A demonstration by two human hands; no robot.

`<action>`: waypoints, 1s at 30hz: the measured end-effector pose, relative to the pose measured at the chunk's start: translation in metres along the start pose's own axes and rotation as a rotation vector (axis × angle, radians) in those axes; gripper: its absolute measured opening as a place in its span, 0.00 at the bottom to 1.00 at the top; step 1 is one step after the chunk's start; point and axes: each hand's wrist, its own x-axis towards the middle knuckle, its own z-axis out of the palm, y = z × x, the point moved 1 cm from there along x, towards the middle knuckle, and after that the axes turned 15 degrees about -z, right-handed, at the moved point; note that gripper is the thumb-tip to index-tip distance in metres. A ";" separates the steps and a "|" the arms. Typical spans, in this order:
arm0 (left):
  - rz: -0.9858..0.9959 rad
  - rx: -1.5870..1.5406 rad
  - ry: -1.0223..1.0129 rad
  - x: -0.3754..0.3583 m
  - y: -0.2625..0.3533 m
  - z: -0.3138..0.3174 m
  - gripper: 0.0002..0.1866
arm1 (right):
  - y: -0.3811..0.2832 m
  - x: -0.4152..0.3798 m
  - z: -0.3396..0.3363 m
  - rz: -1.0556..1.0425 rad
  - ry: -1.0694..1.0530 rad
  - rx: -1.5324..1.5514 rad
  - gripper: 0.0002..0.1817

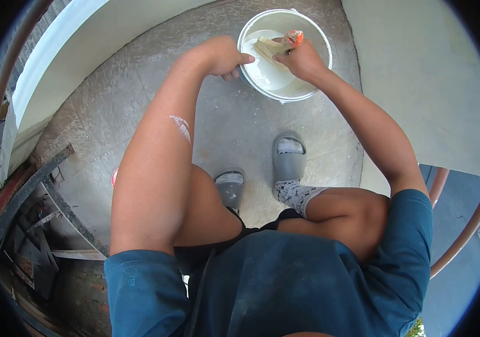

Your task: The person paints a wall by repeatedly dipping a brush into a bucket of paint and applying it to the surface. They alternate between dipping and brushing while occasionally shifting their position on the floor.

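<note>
A white bucket (327,40) with white liquid (268,72) in its bottom stands on the grey floor at the upper middle. My right hand (303,60) reaches over its right side, closed round a brush (274,51) with an orange-red handle end and pale, wide bristles. The brush is inside the bucket's opening, tilted; whether its tip touches the liquid I cannot tell. My left hand (226,57) is at the bucket's left rim, thumb over the edge and fingers curled outside, gripping it.
A curved low wall (77,73) runs along the upper left. Pale panelling (414,84) stands at the right. Metal framework (74,213) lies at the lower left, and pinkish rails (462,233) at the lower right. My sandalled feet (289,160) are below the bucket.
</note>
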 end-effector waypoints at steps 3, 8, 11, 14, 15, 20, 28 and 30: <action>-0.009 -0.003 0.012 0.000 0.000 0.001 0.22 | -0.003 0.000 -0.002 -0.012 -0.012 0.024 0.20; 0.003 0.011 0.036 -0.002 -0.001 0.002 0.22 | -0.004 0.001 -0.001 -0.011 -0.042 -0.012 0.19; 0.005 0.046 0.051 -0.003 -0.001 0.003 0.22 | -0.003 0.002 0.001 -0.014 -0.046 -0.026 0.19; -0.001 0.053 0.072 -0.001 -0.002 0.004 0.23 | 0.001 0.004 0.002 -0.008 -0.042 -0.009 0.18; -0.001 0.051 0.074 -0.001 -0.003 0.004 0.23 | -0.003 0.005 0.001 -0.006 -0.044 0.001 0.18; -0.035 0.076 0.113 0.000 -0.007 0.003 0.27 | -0.009 0.001 -0.021 -0.058 -0.018 -0.059 0.17; -0.046 0.062 0.133 -0.005 -0.015 -0.007 0.29 | -0.056 -0.046 -0.116 -0.034 0.174 0.382 0.23; -0.055 0.045 0.144 -0.005 -0.019 -0.009 0.30 | -0.045 -0.054 -0.124 0.013 0.242 0.604 0.24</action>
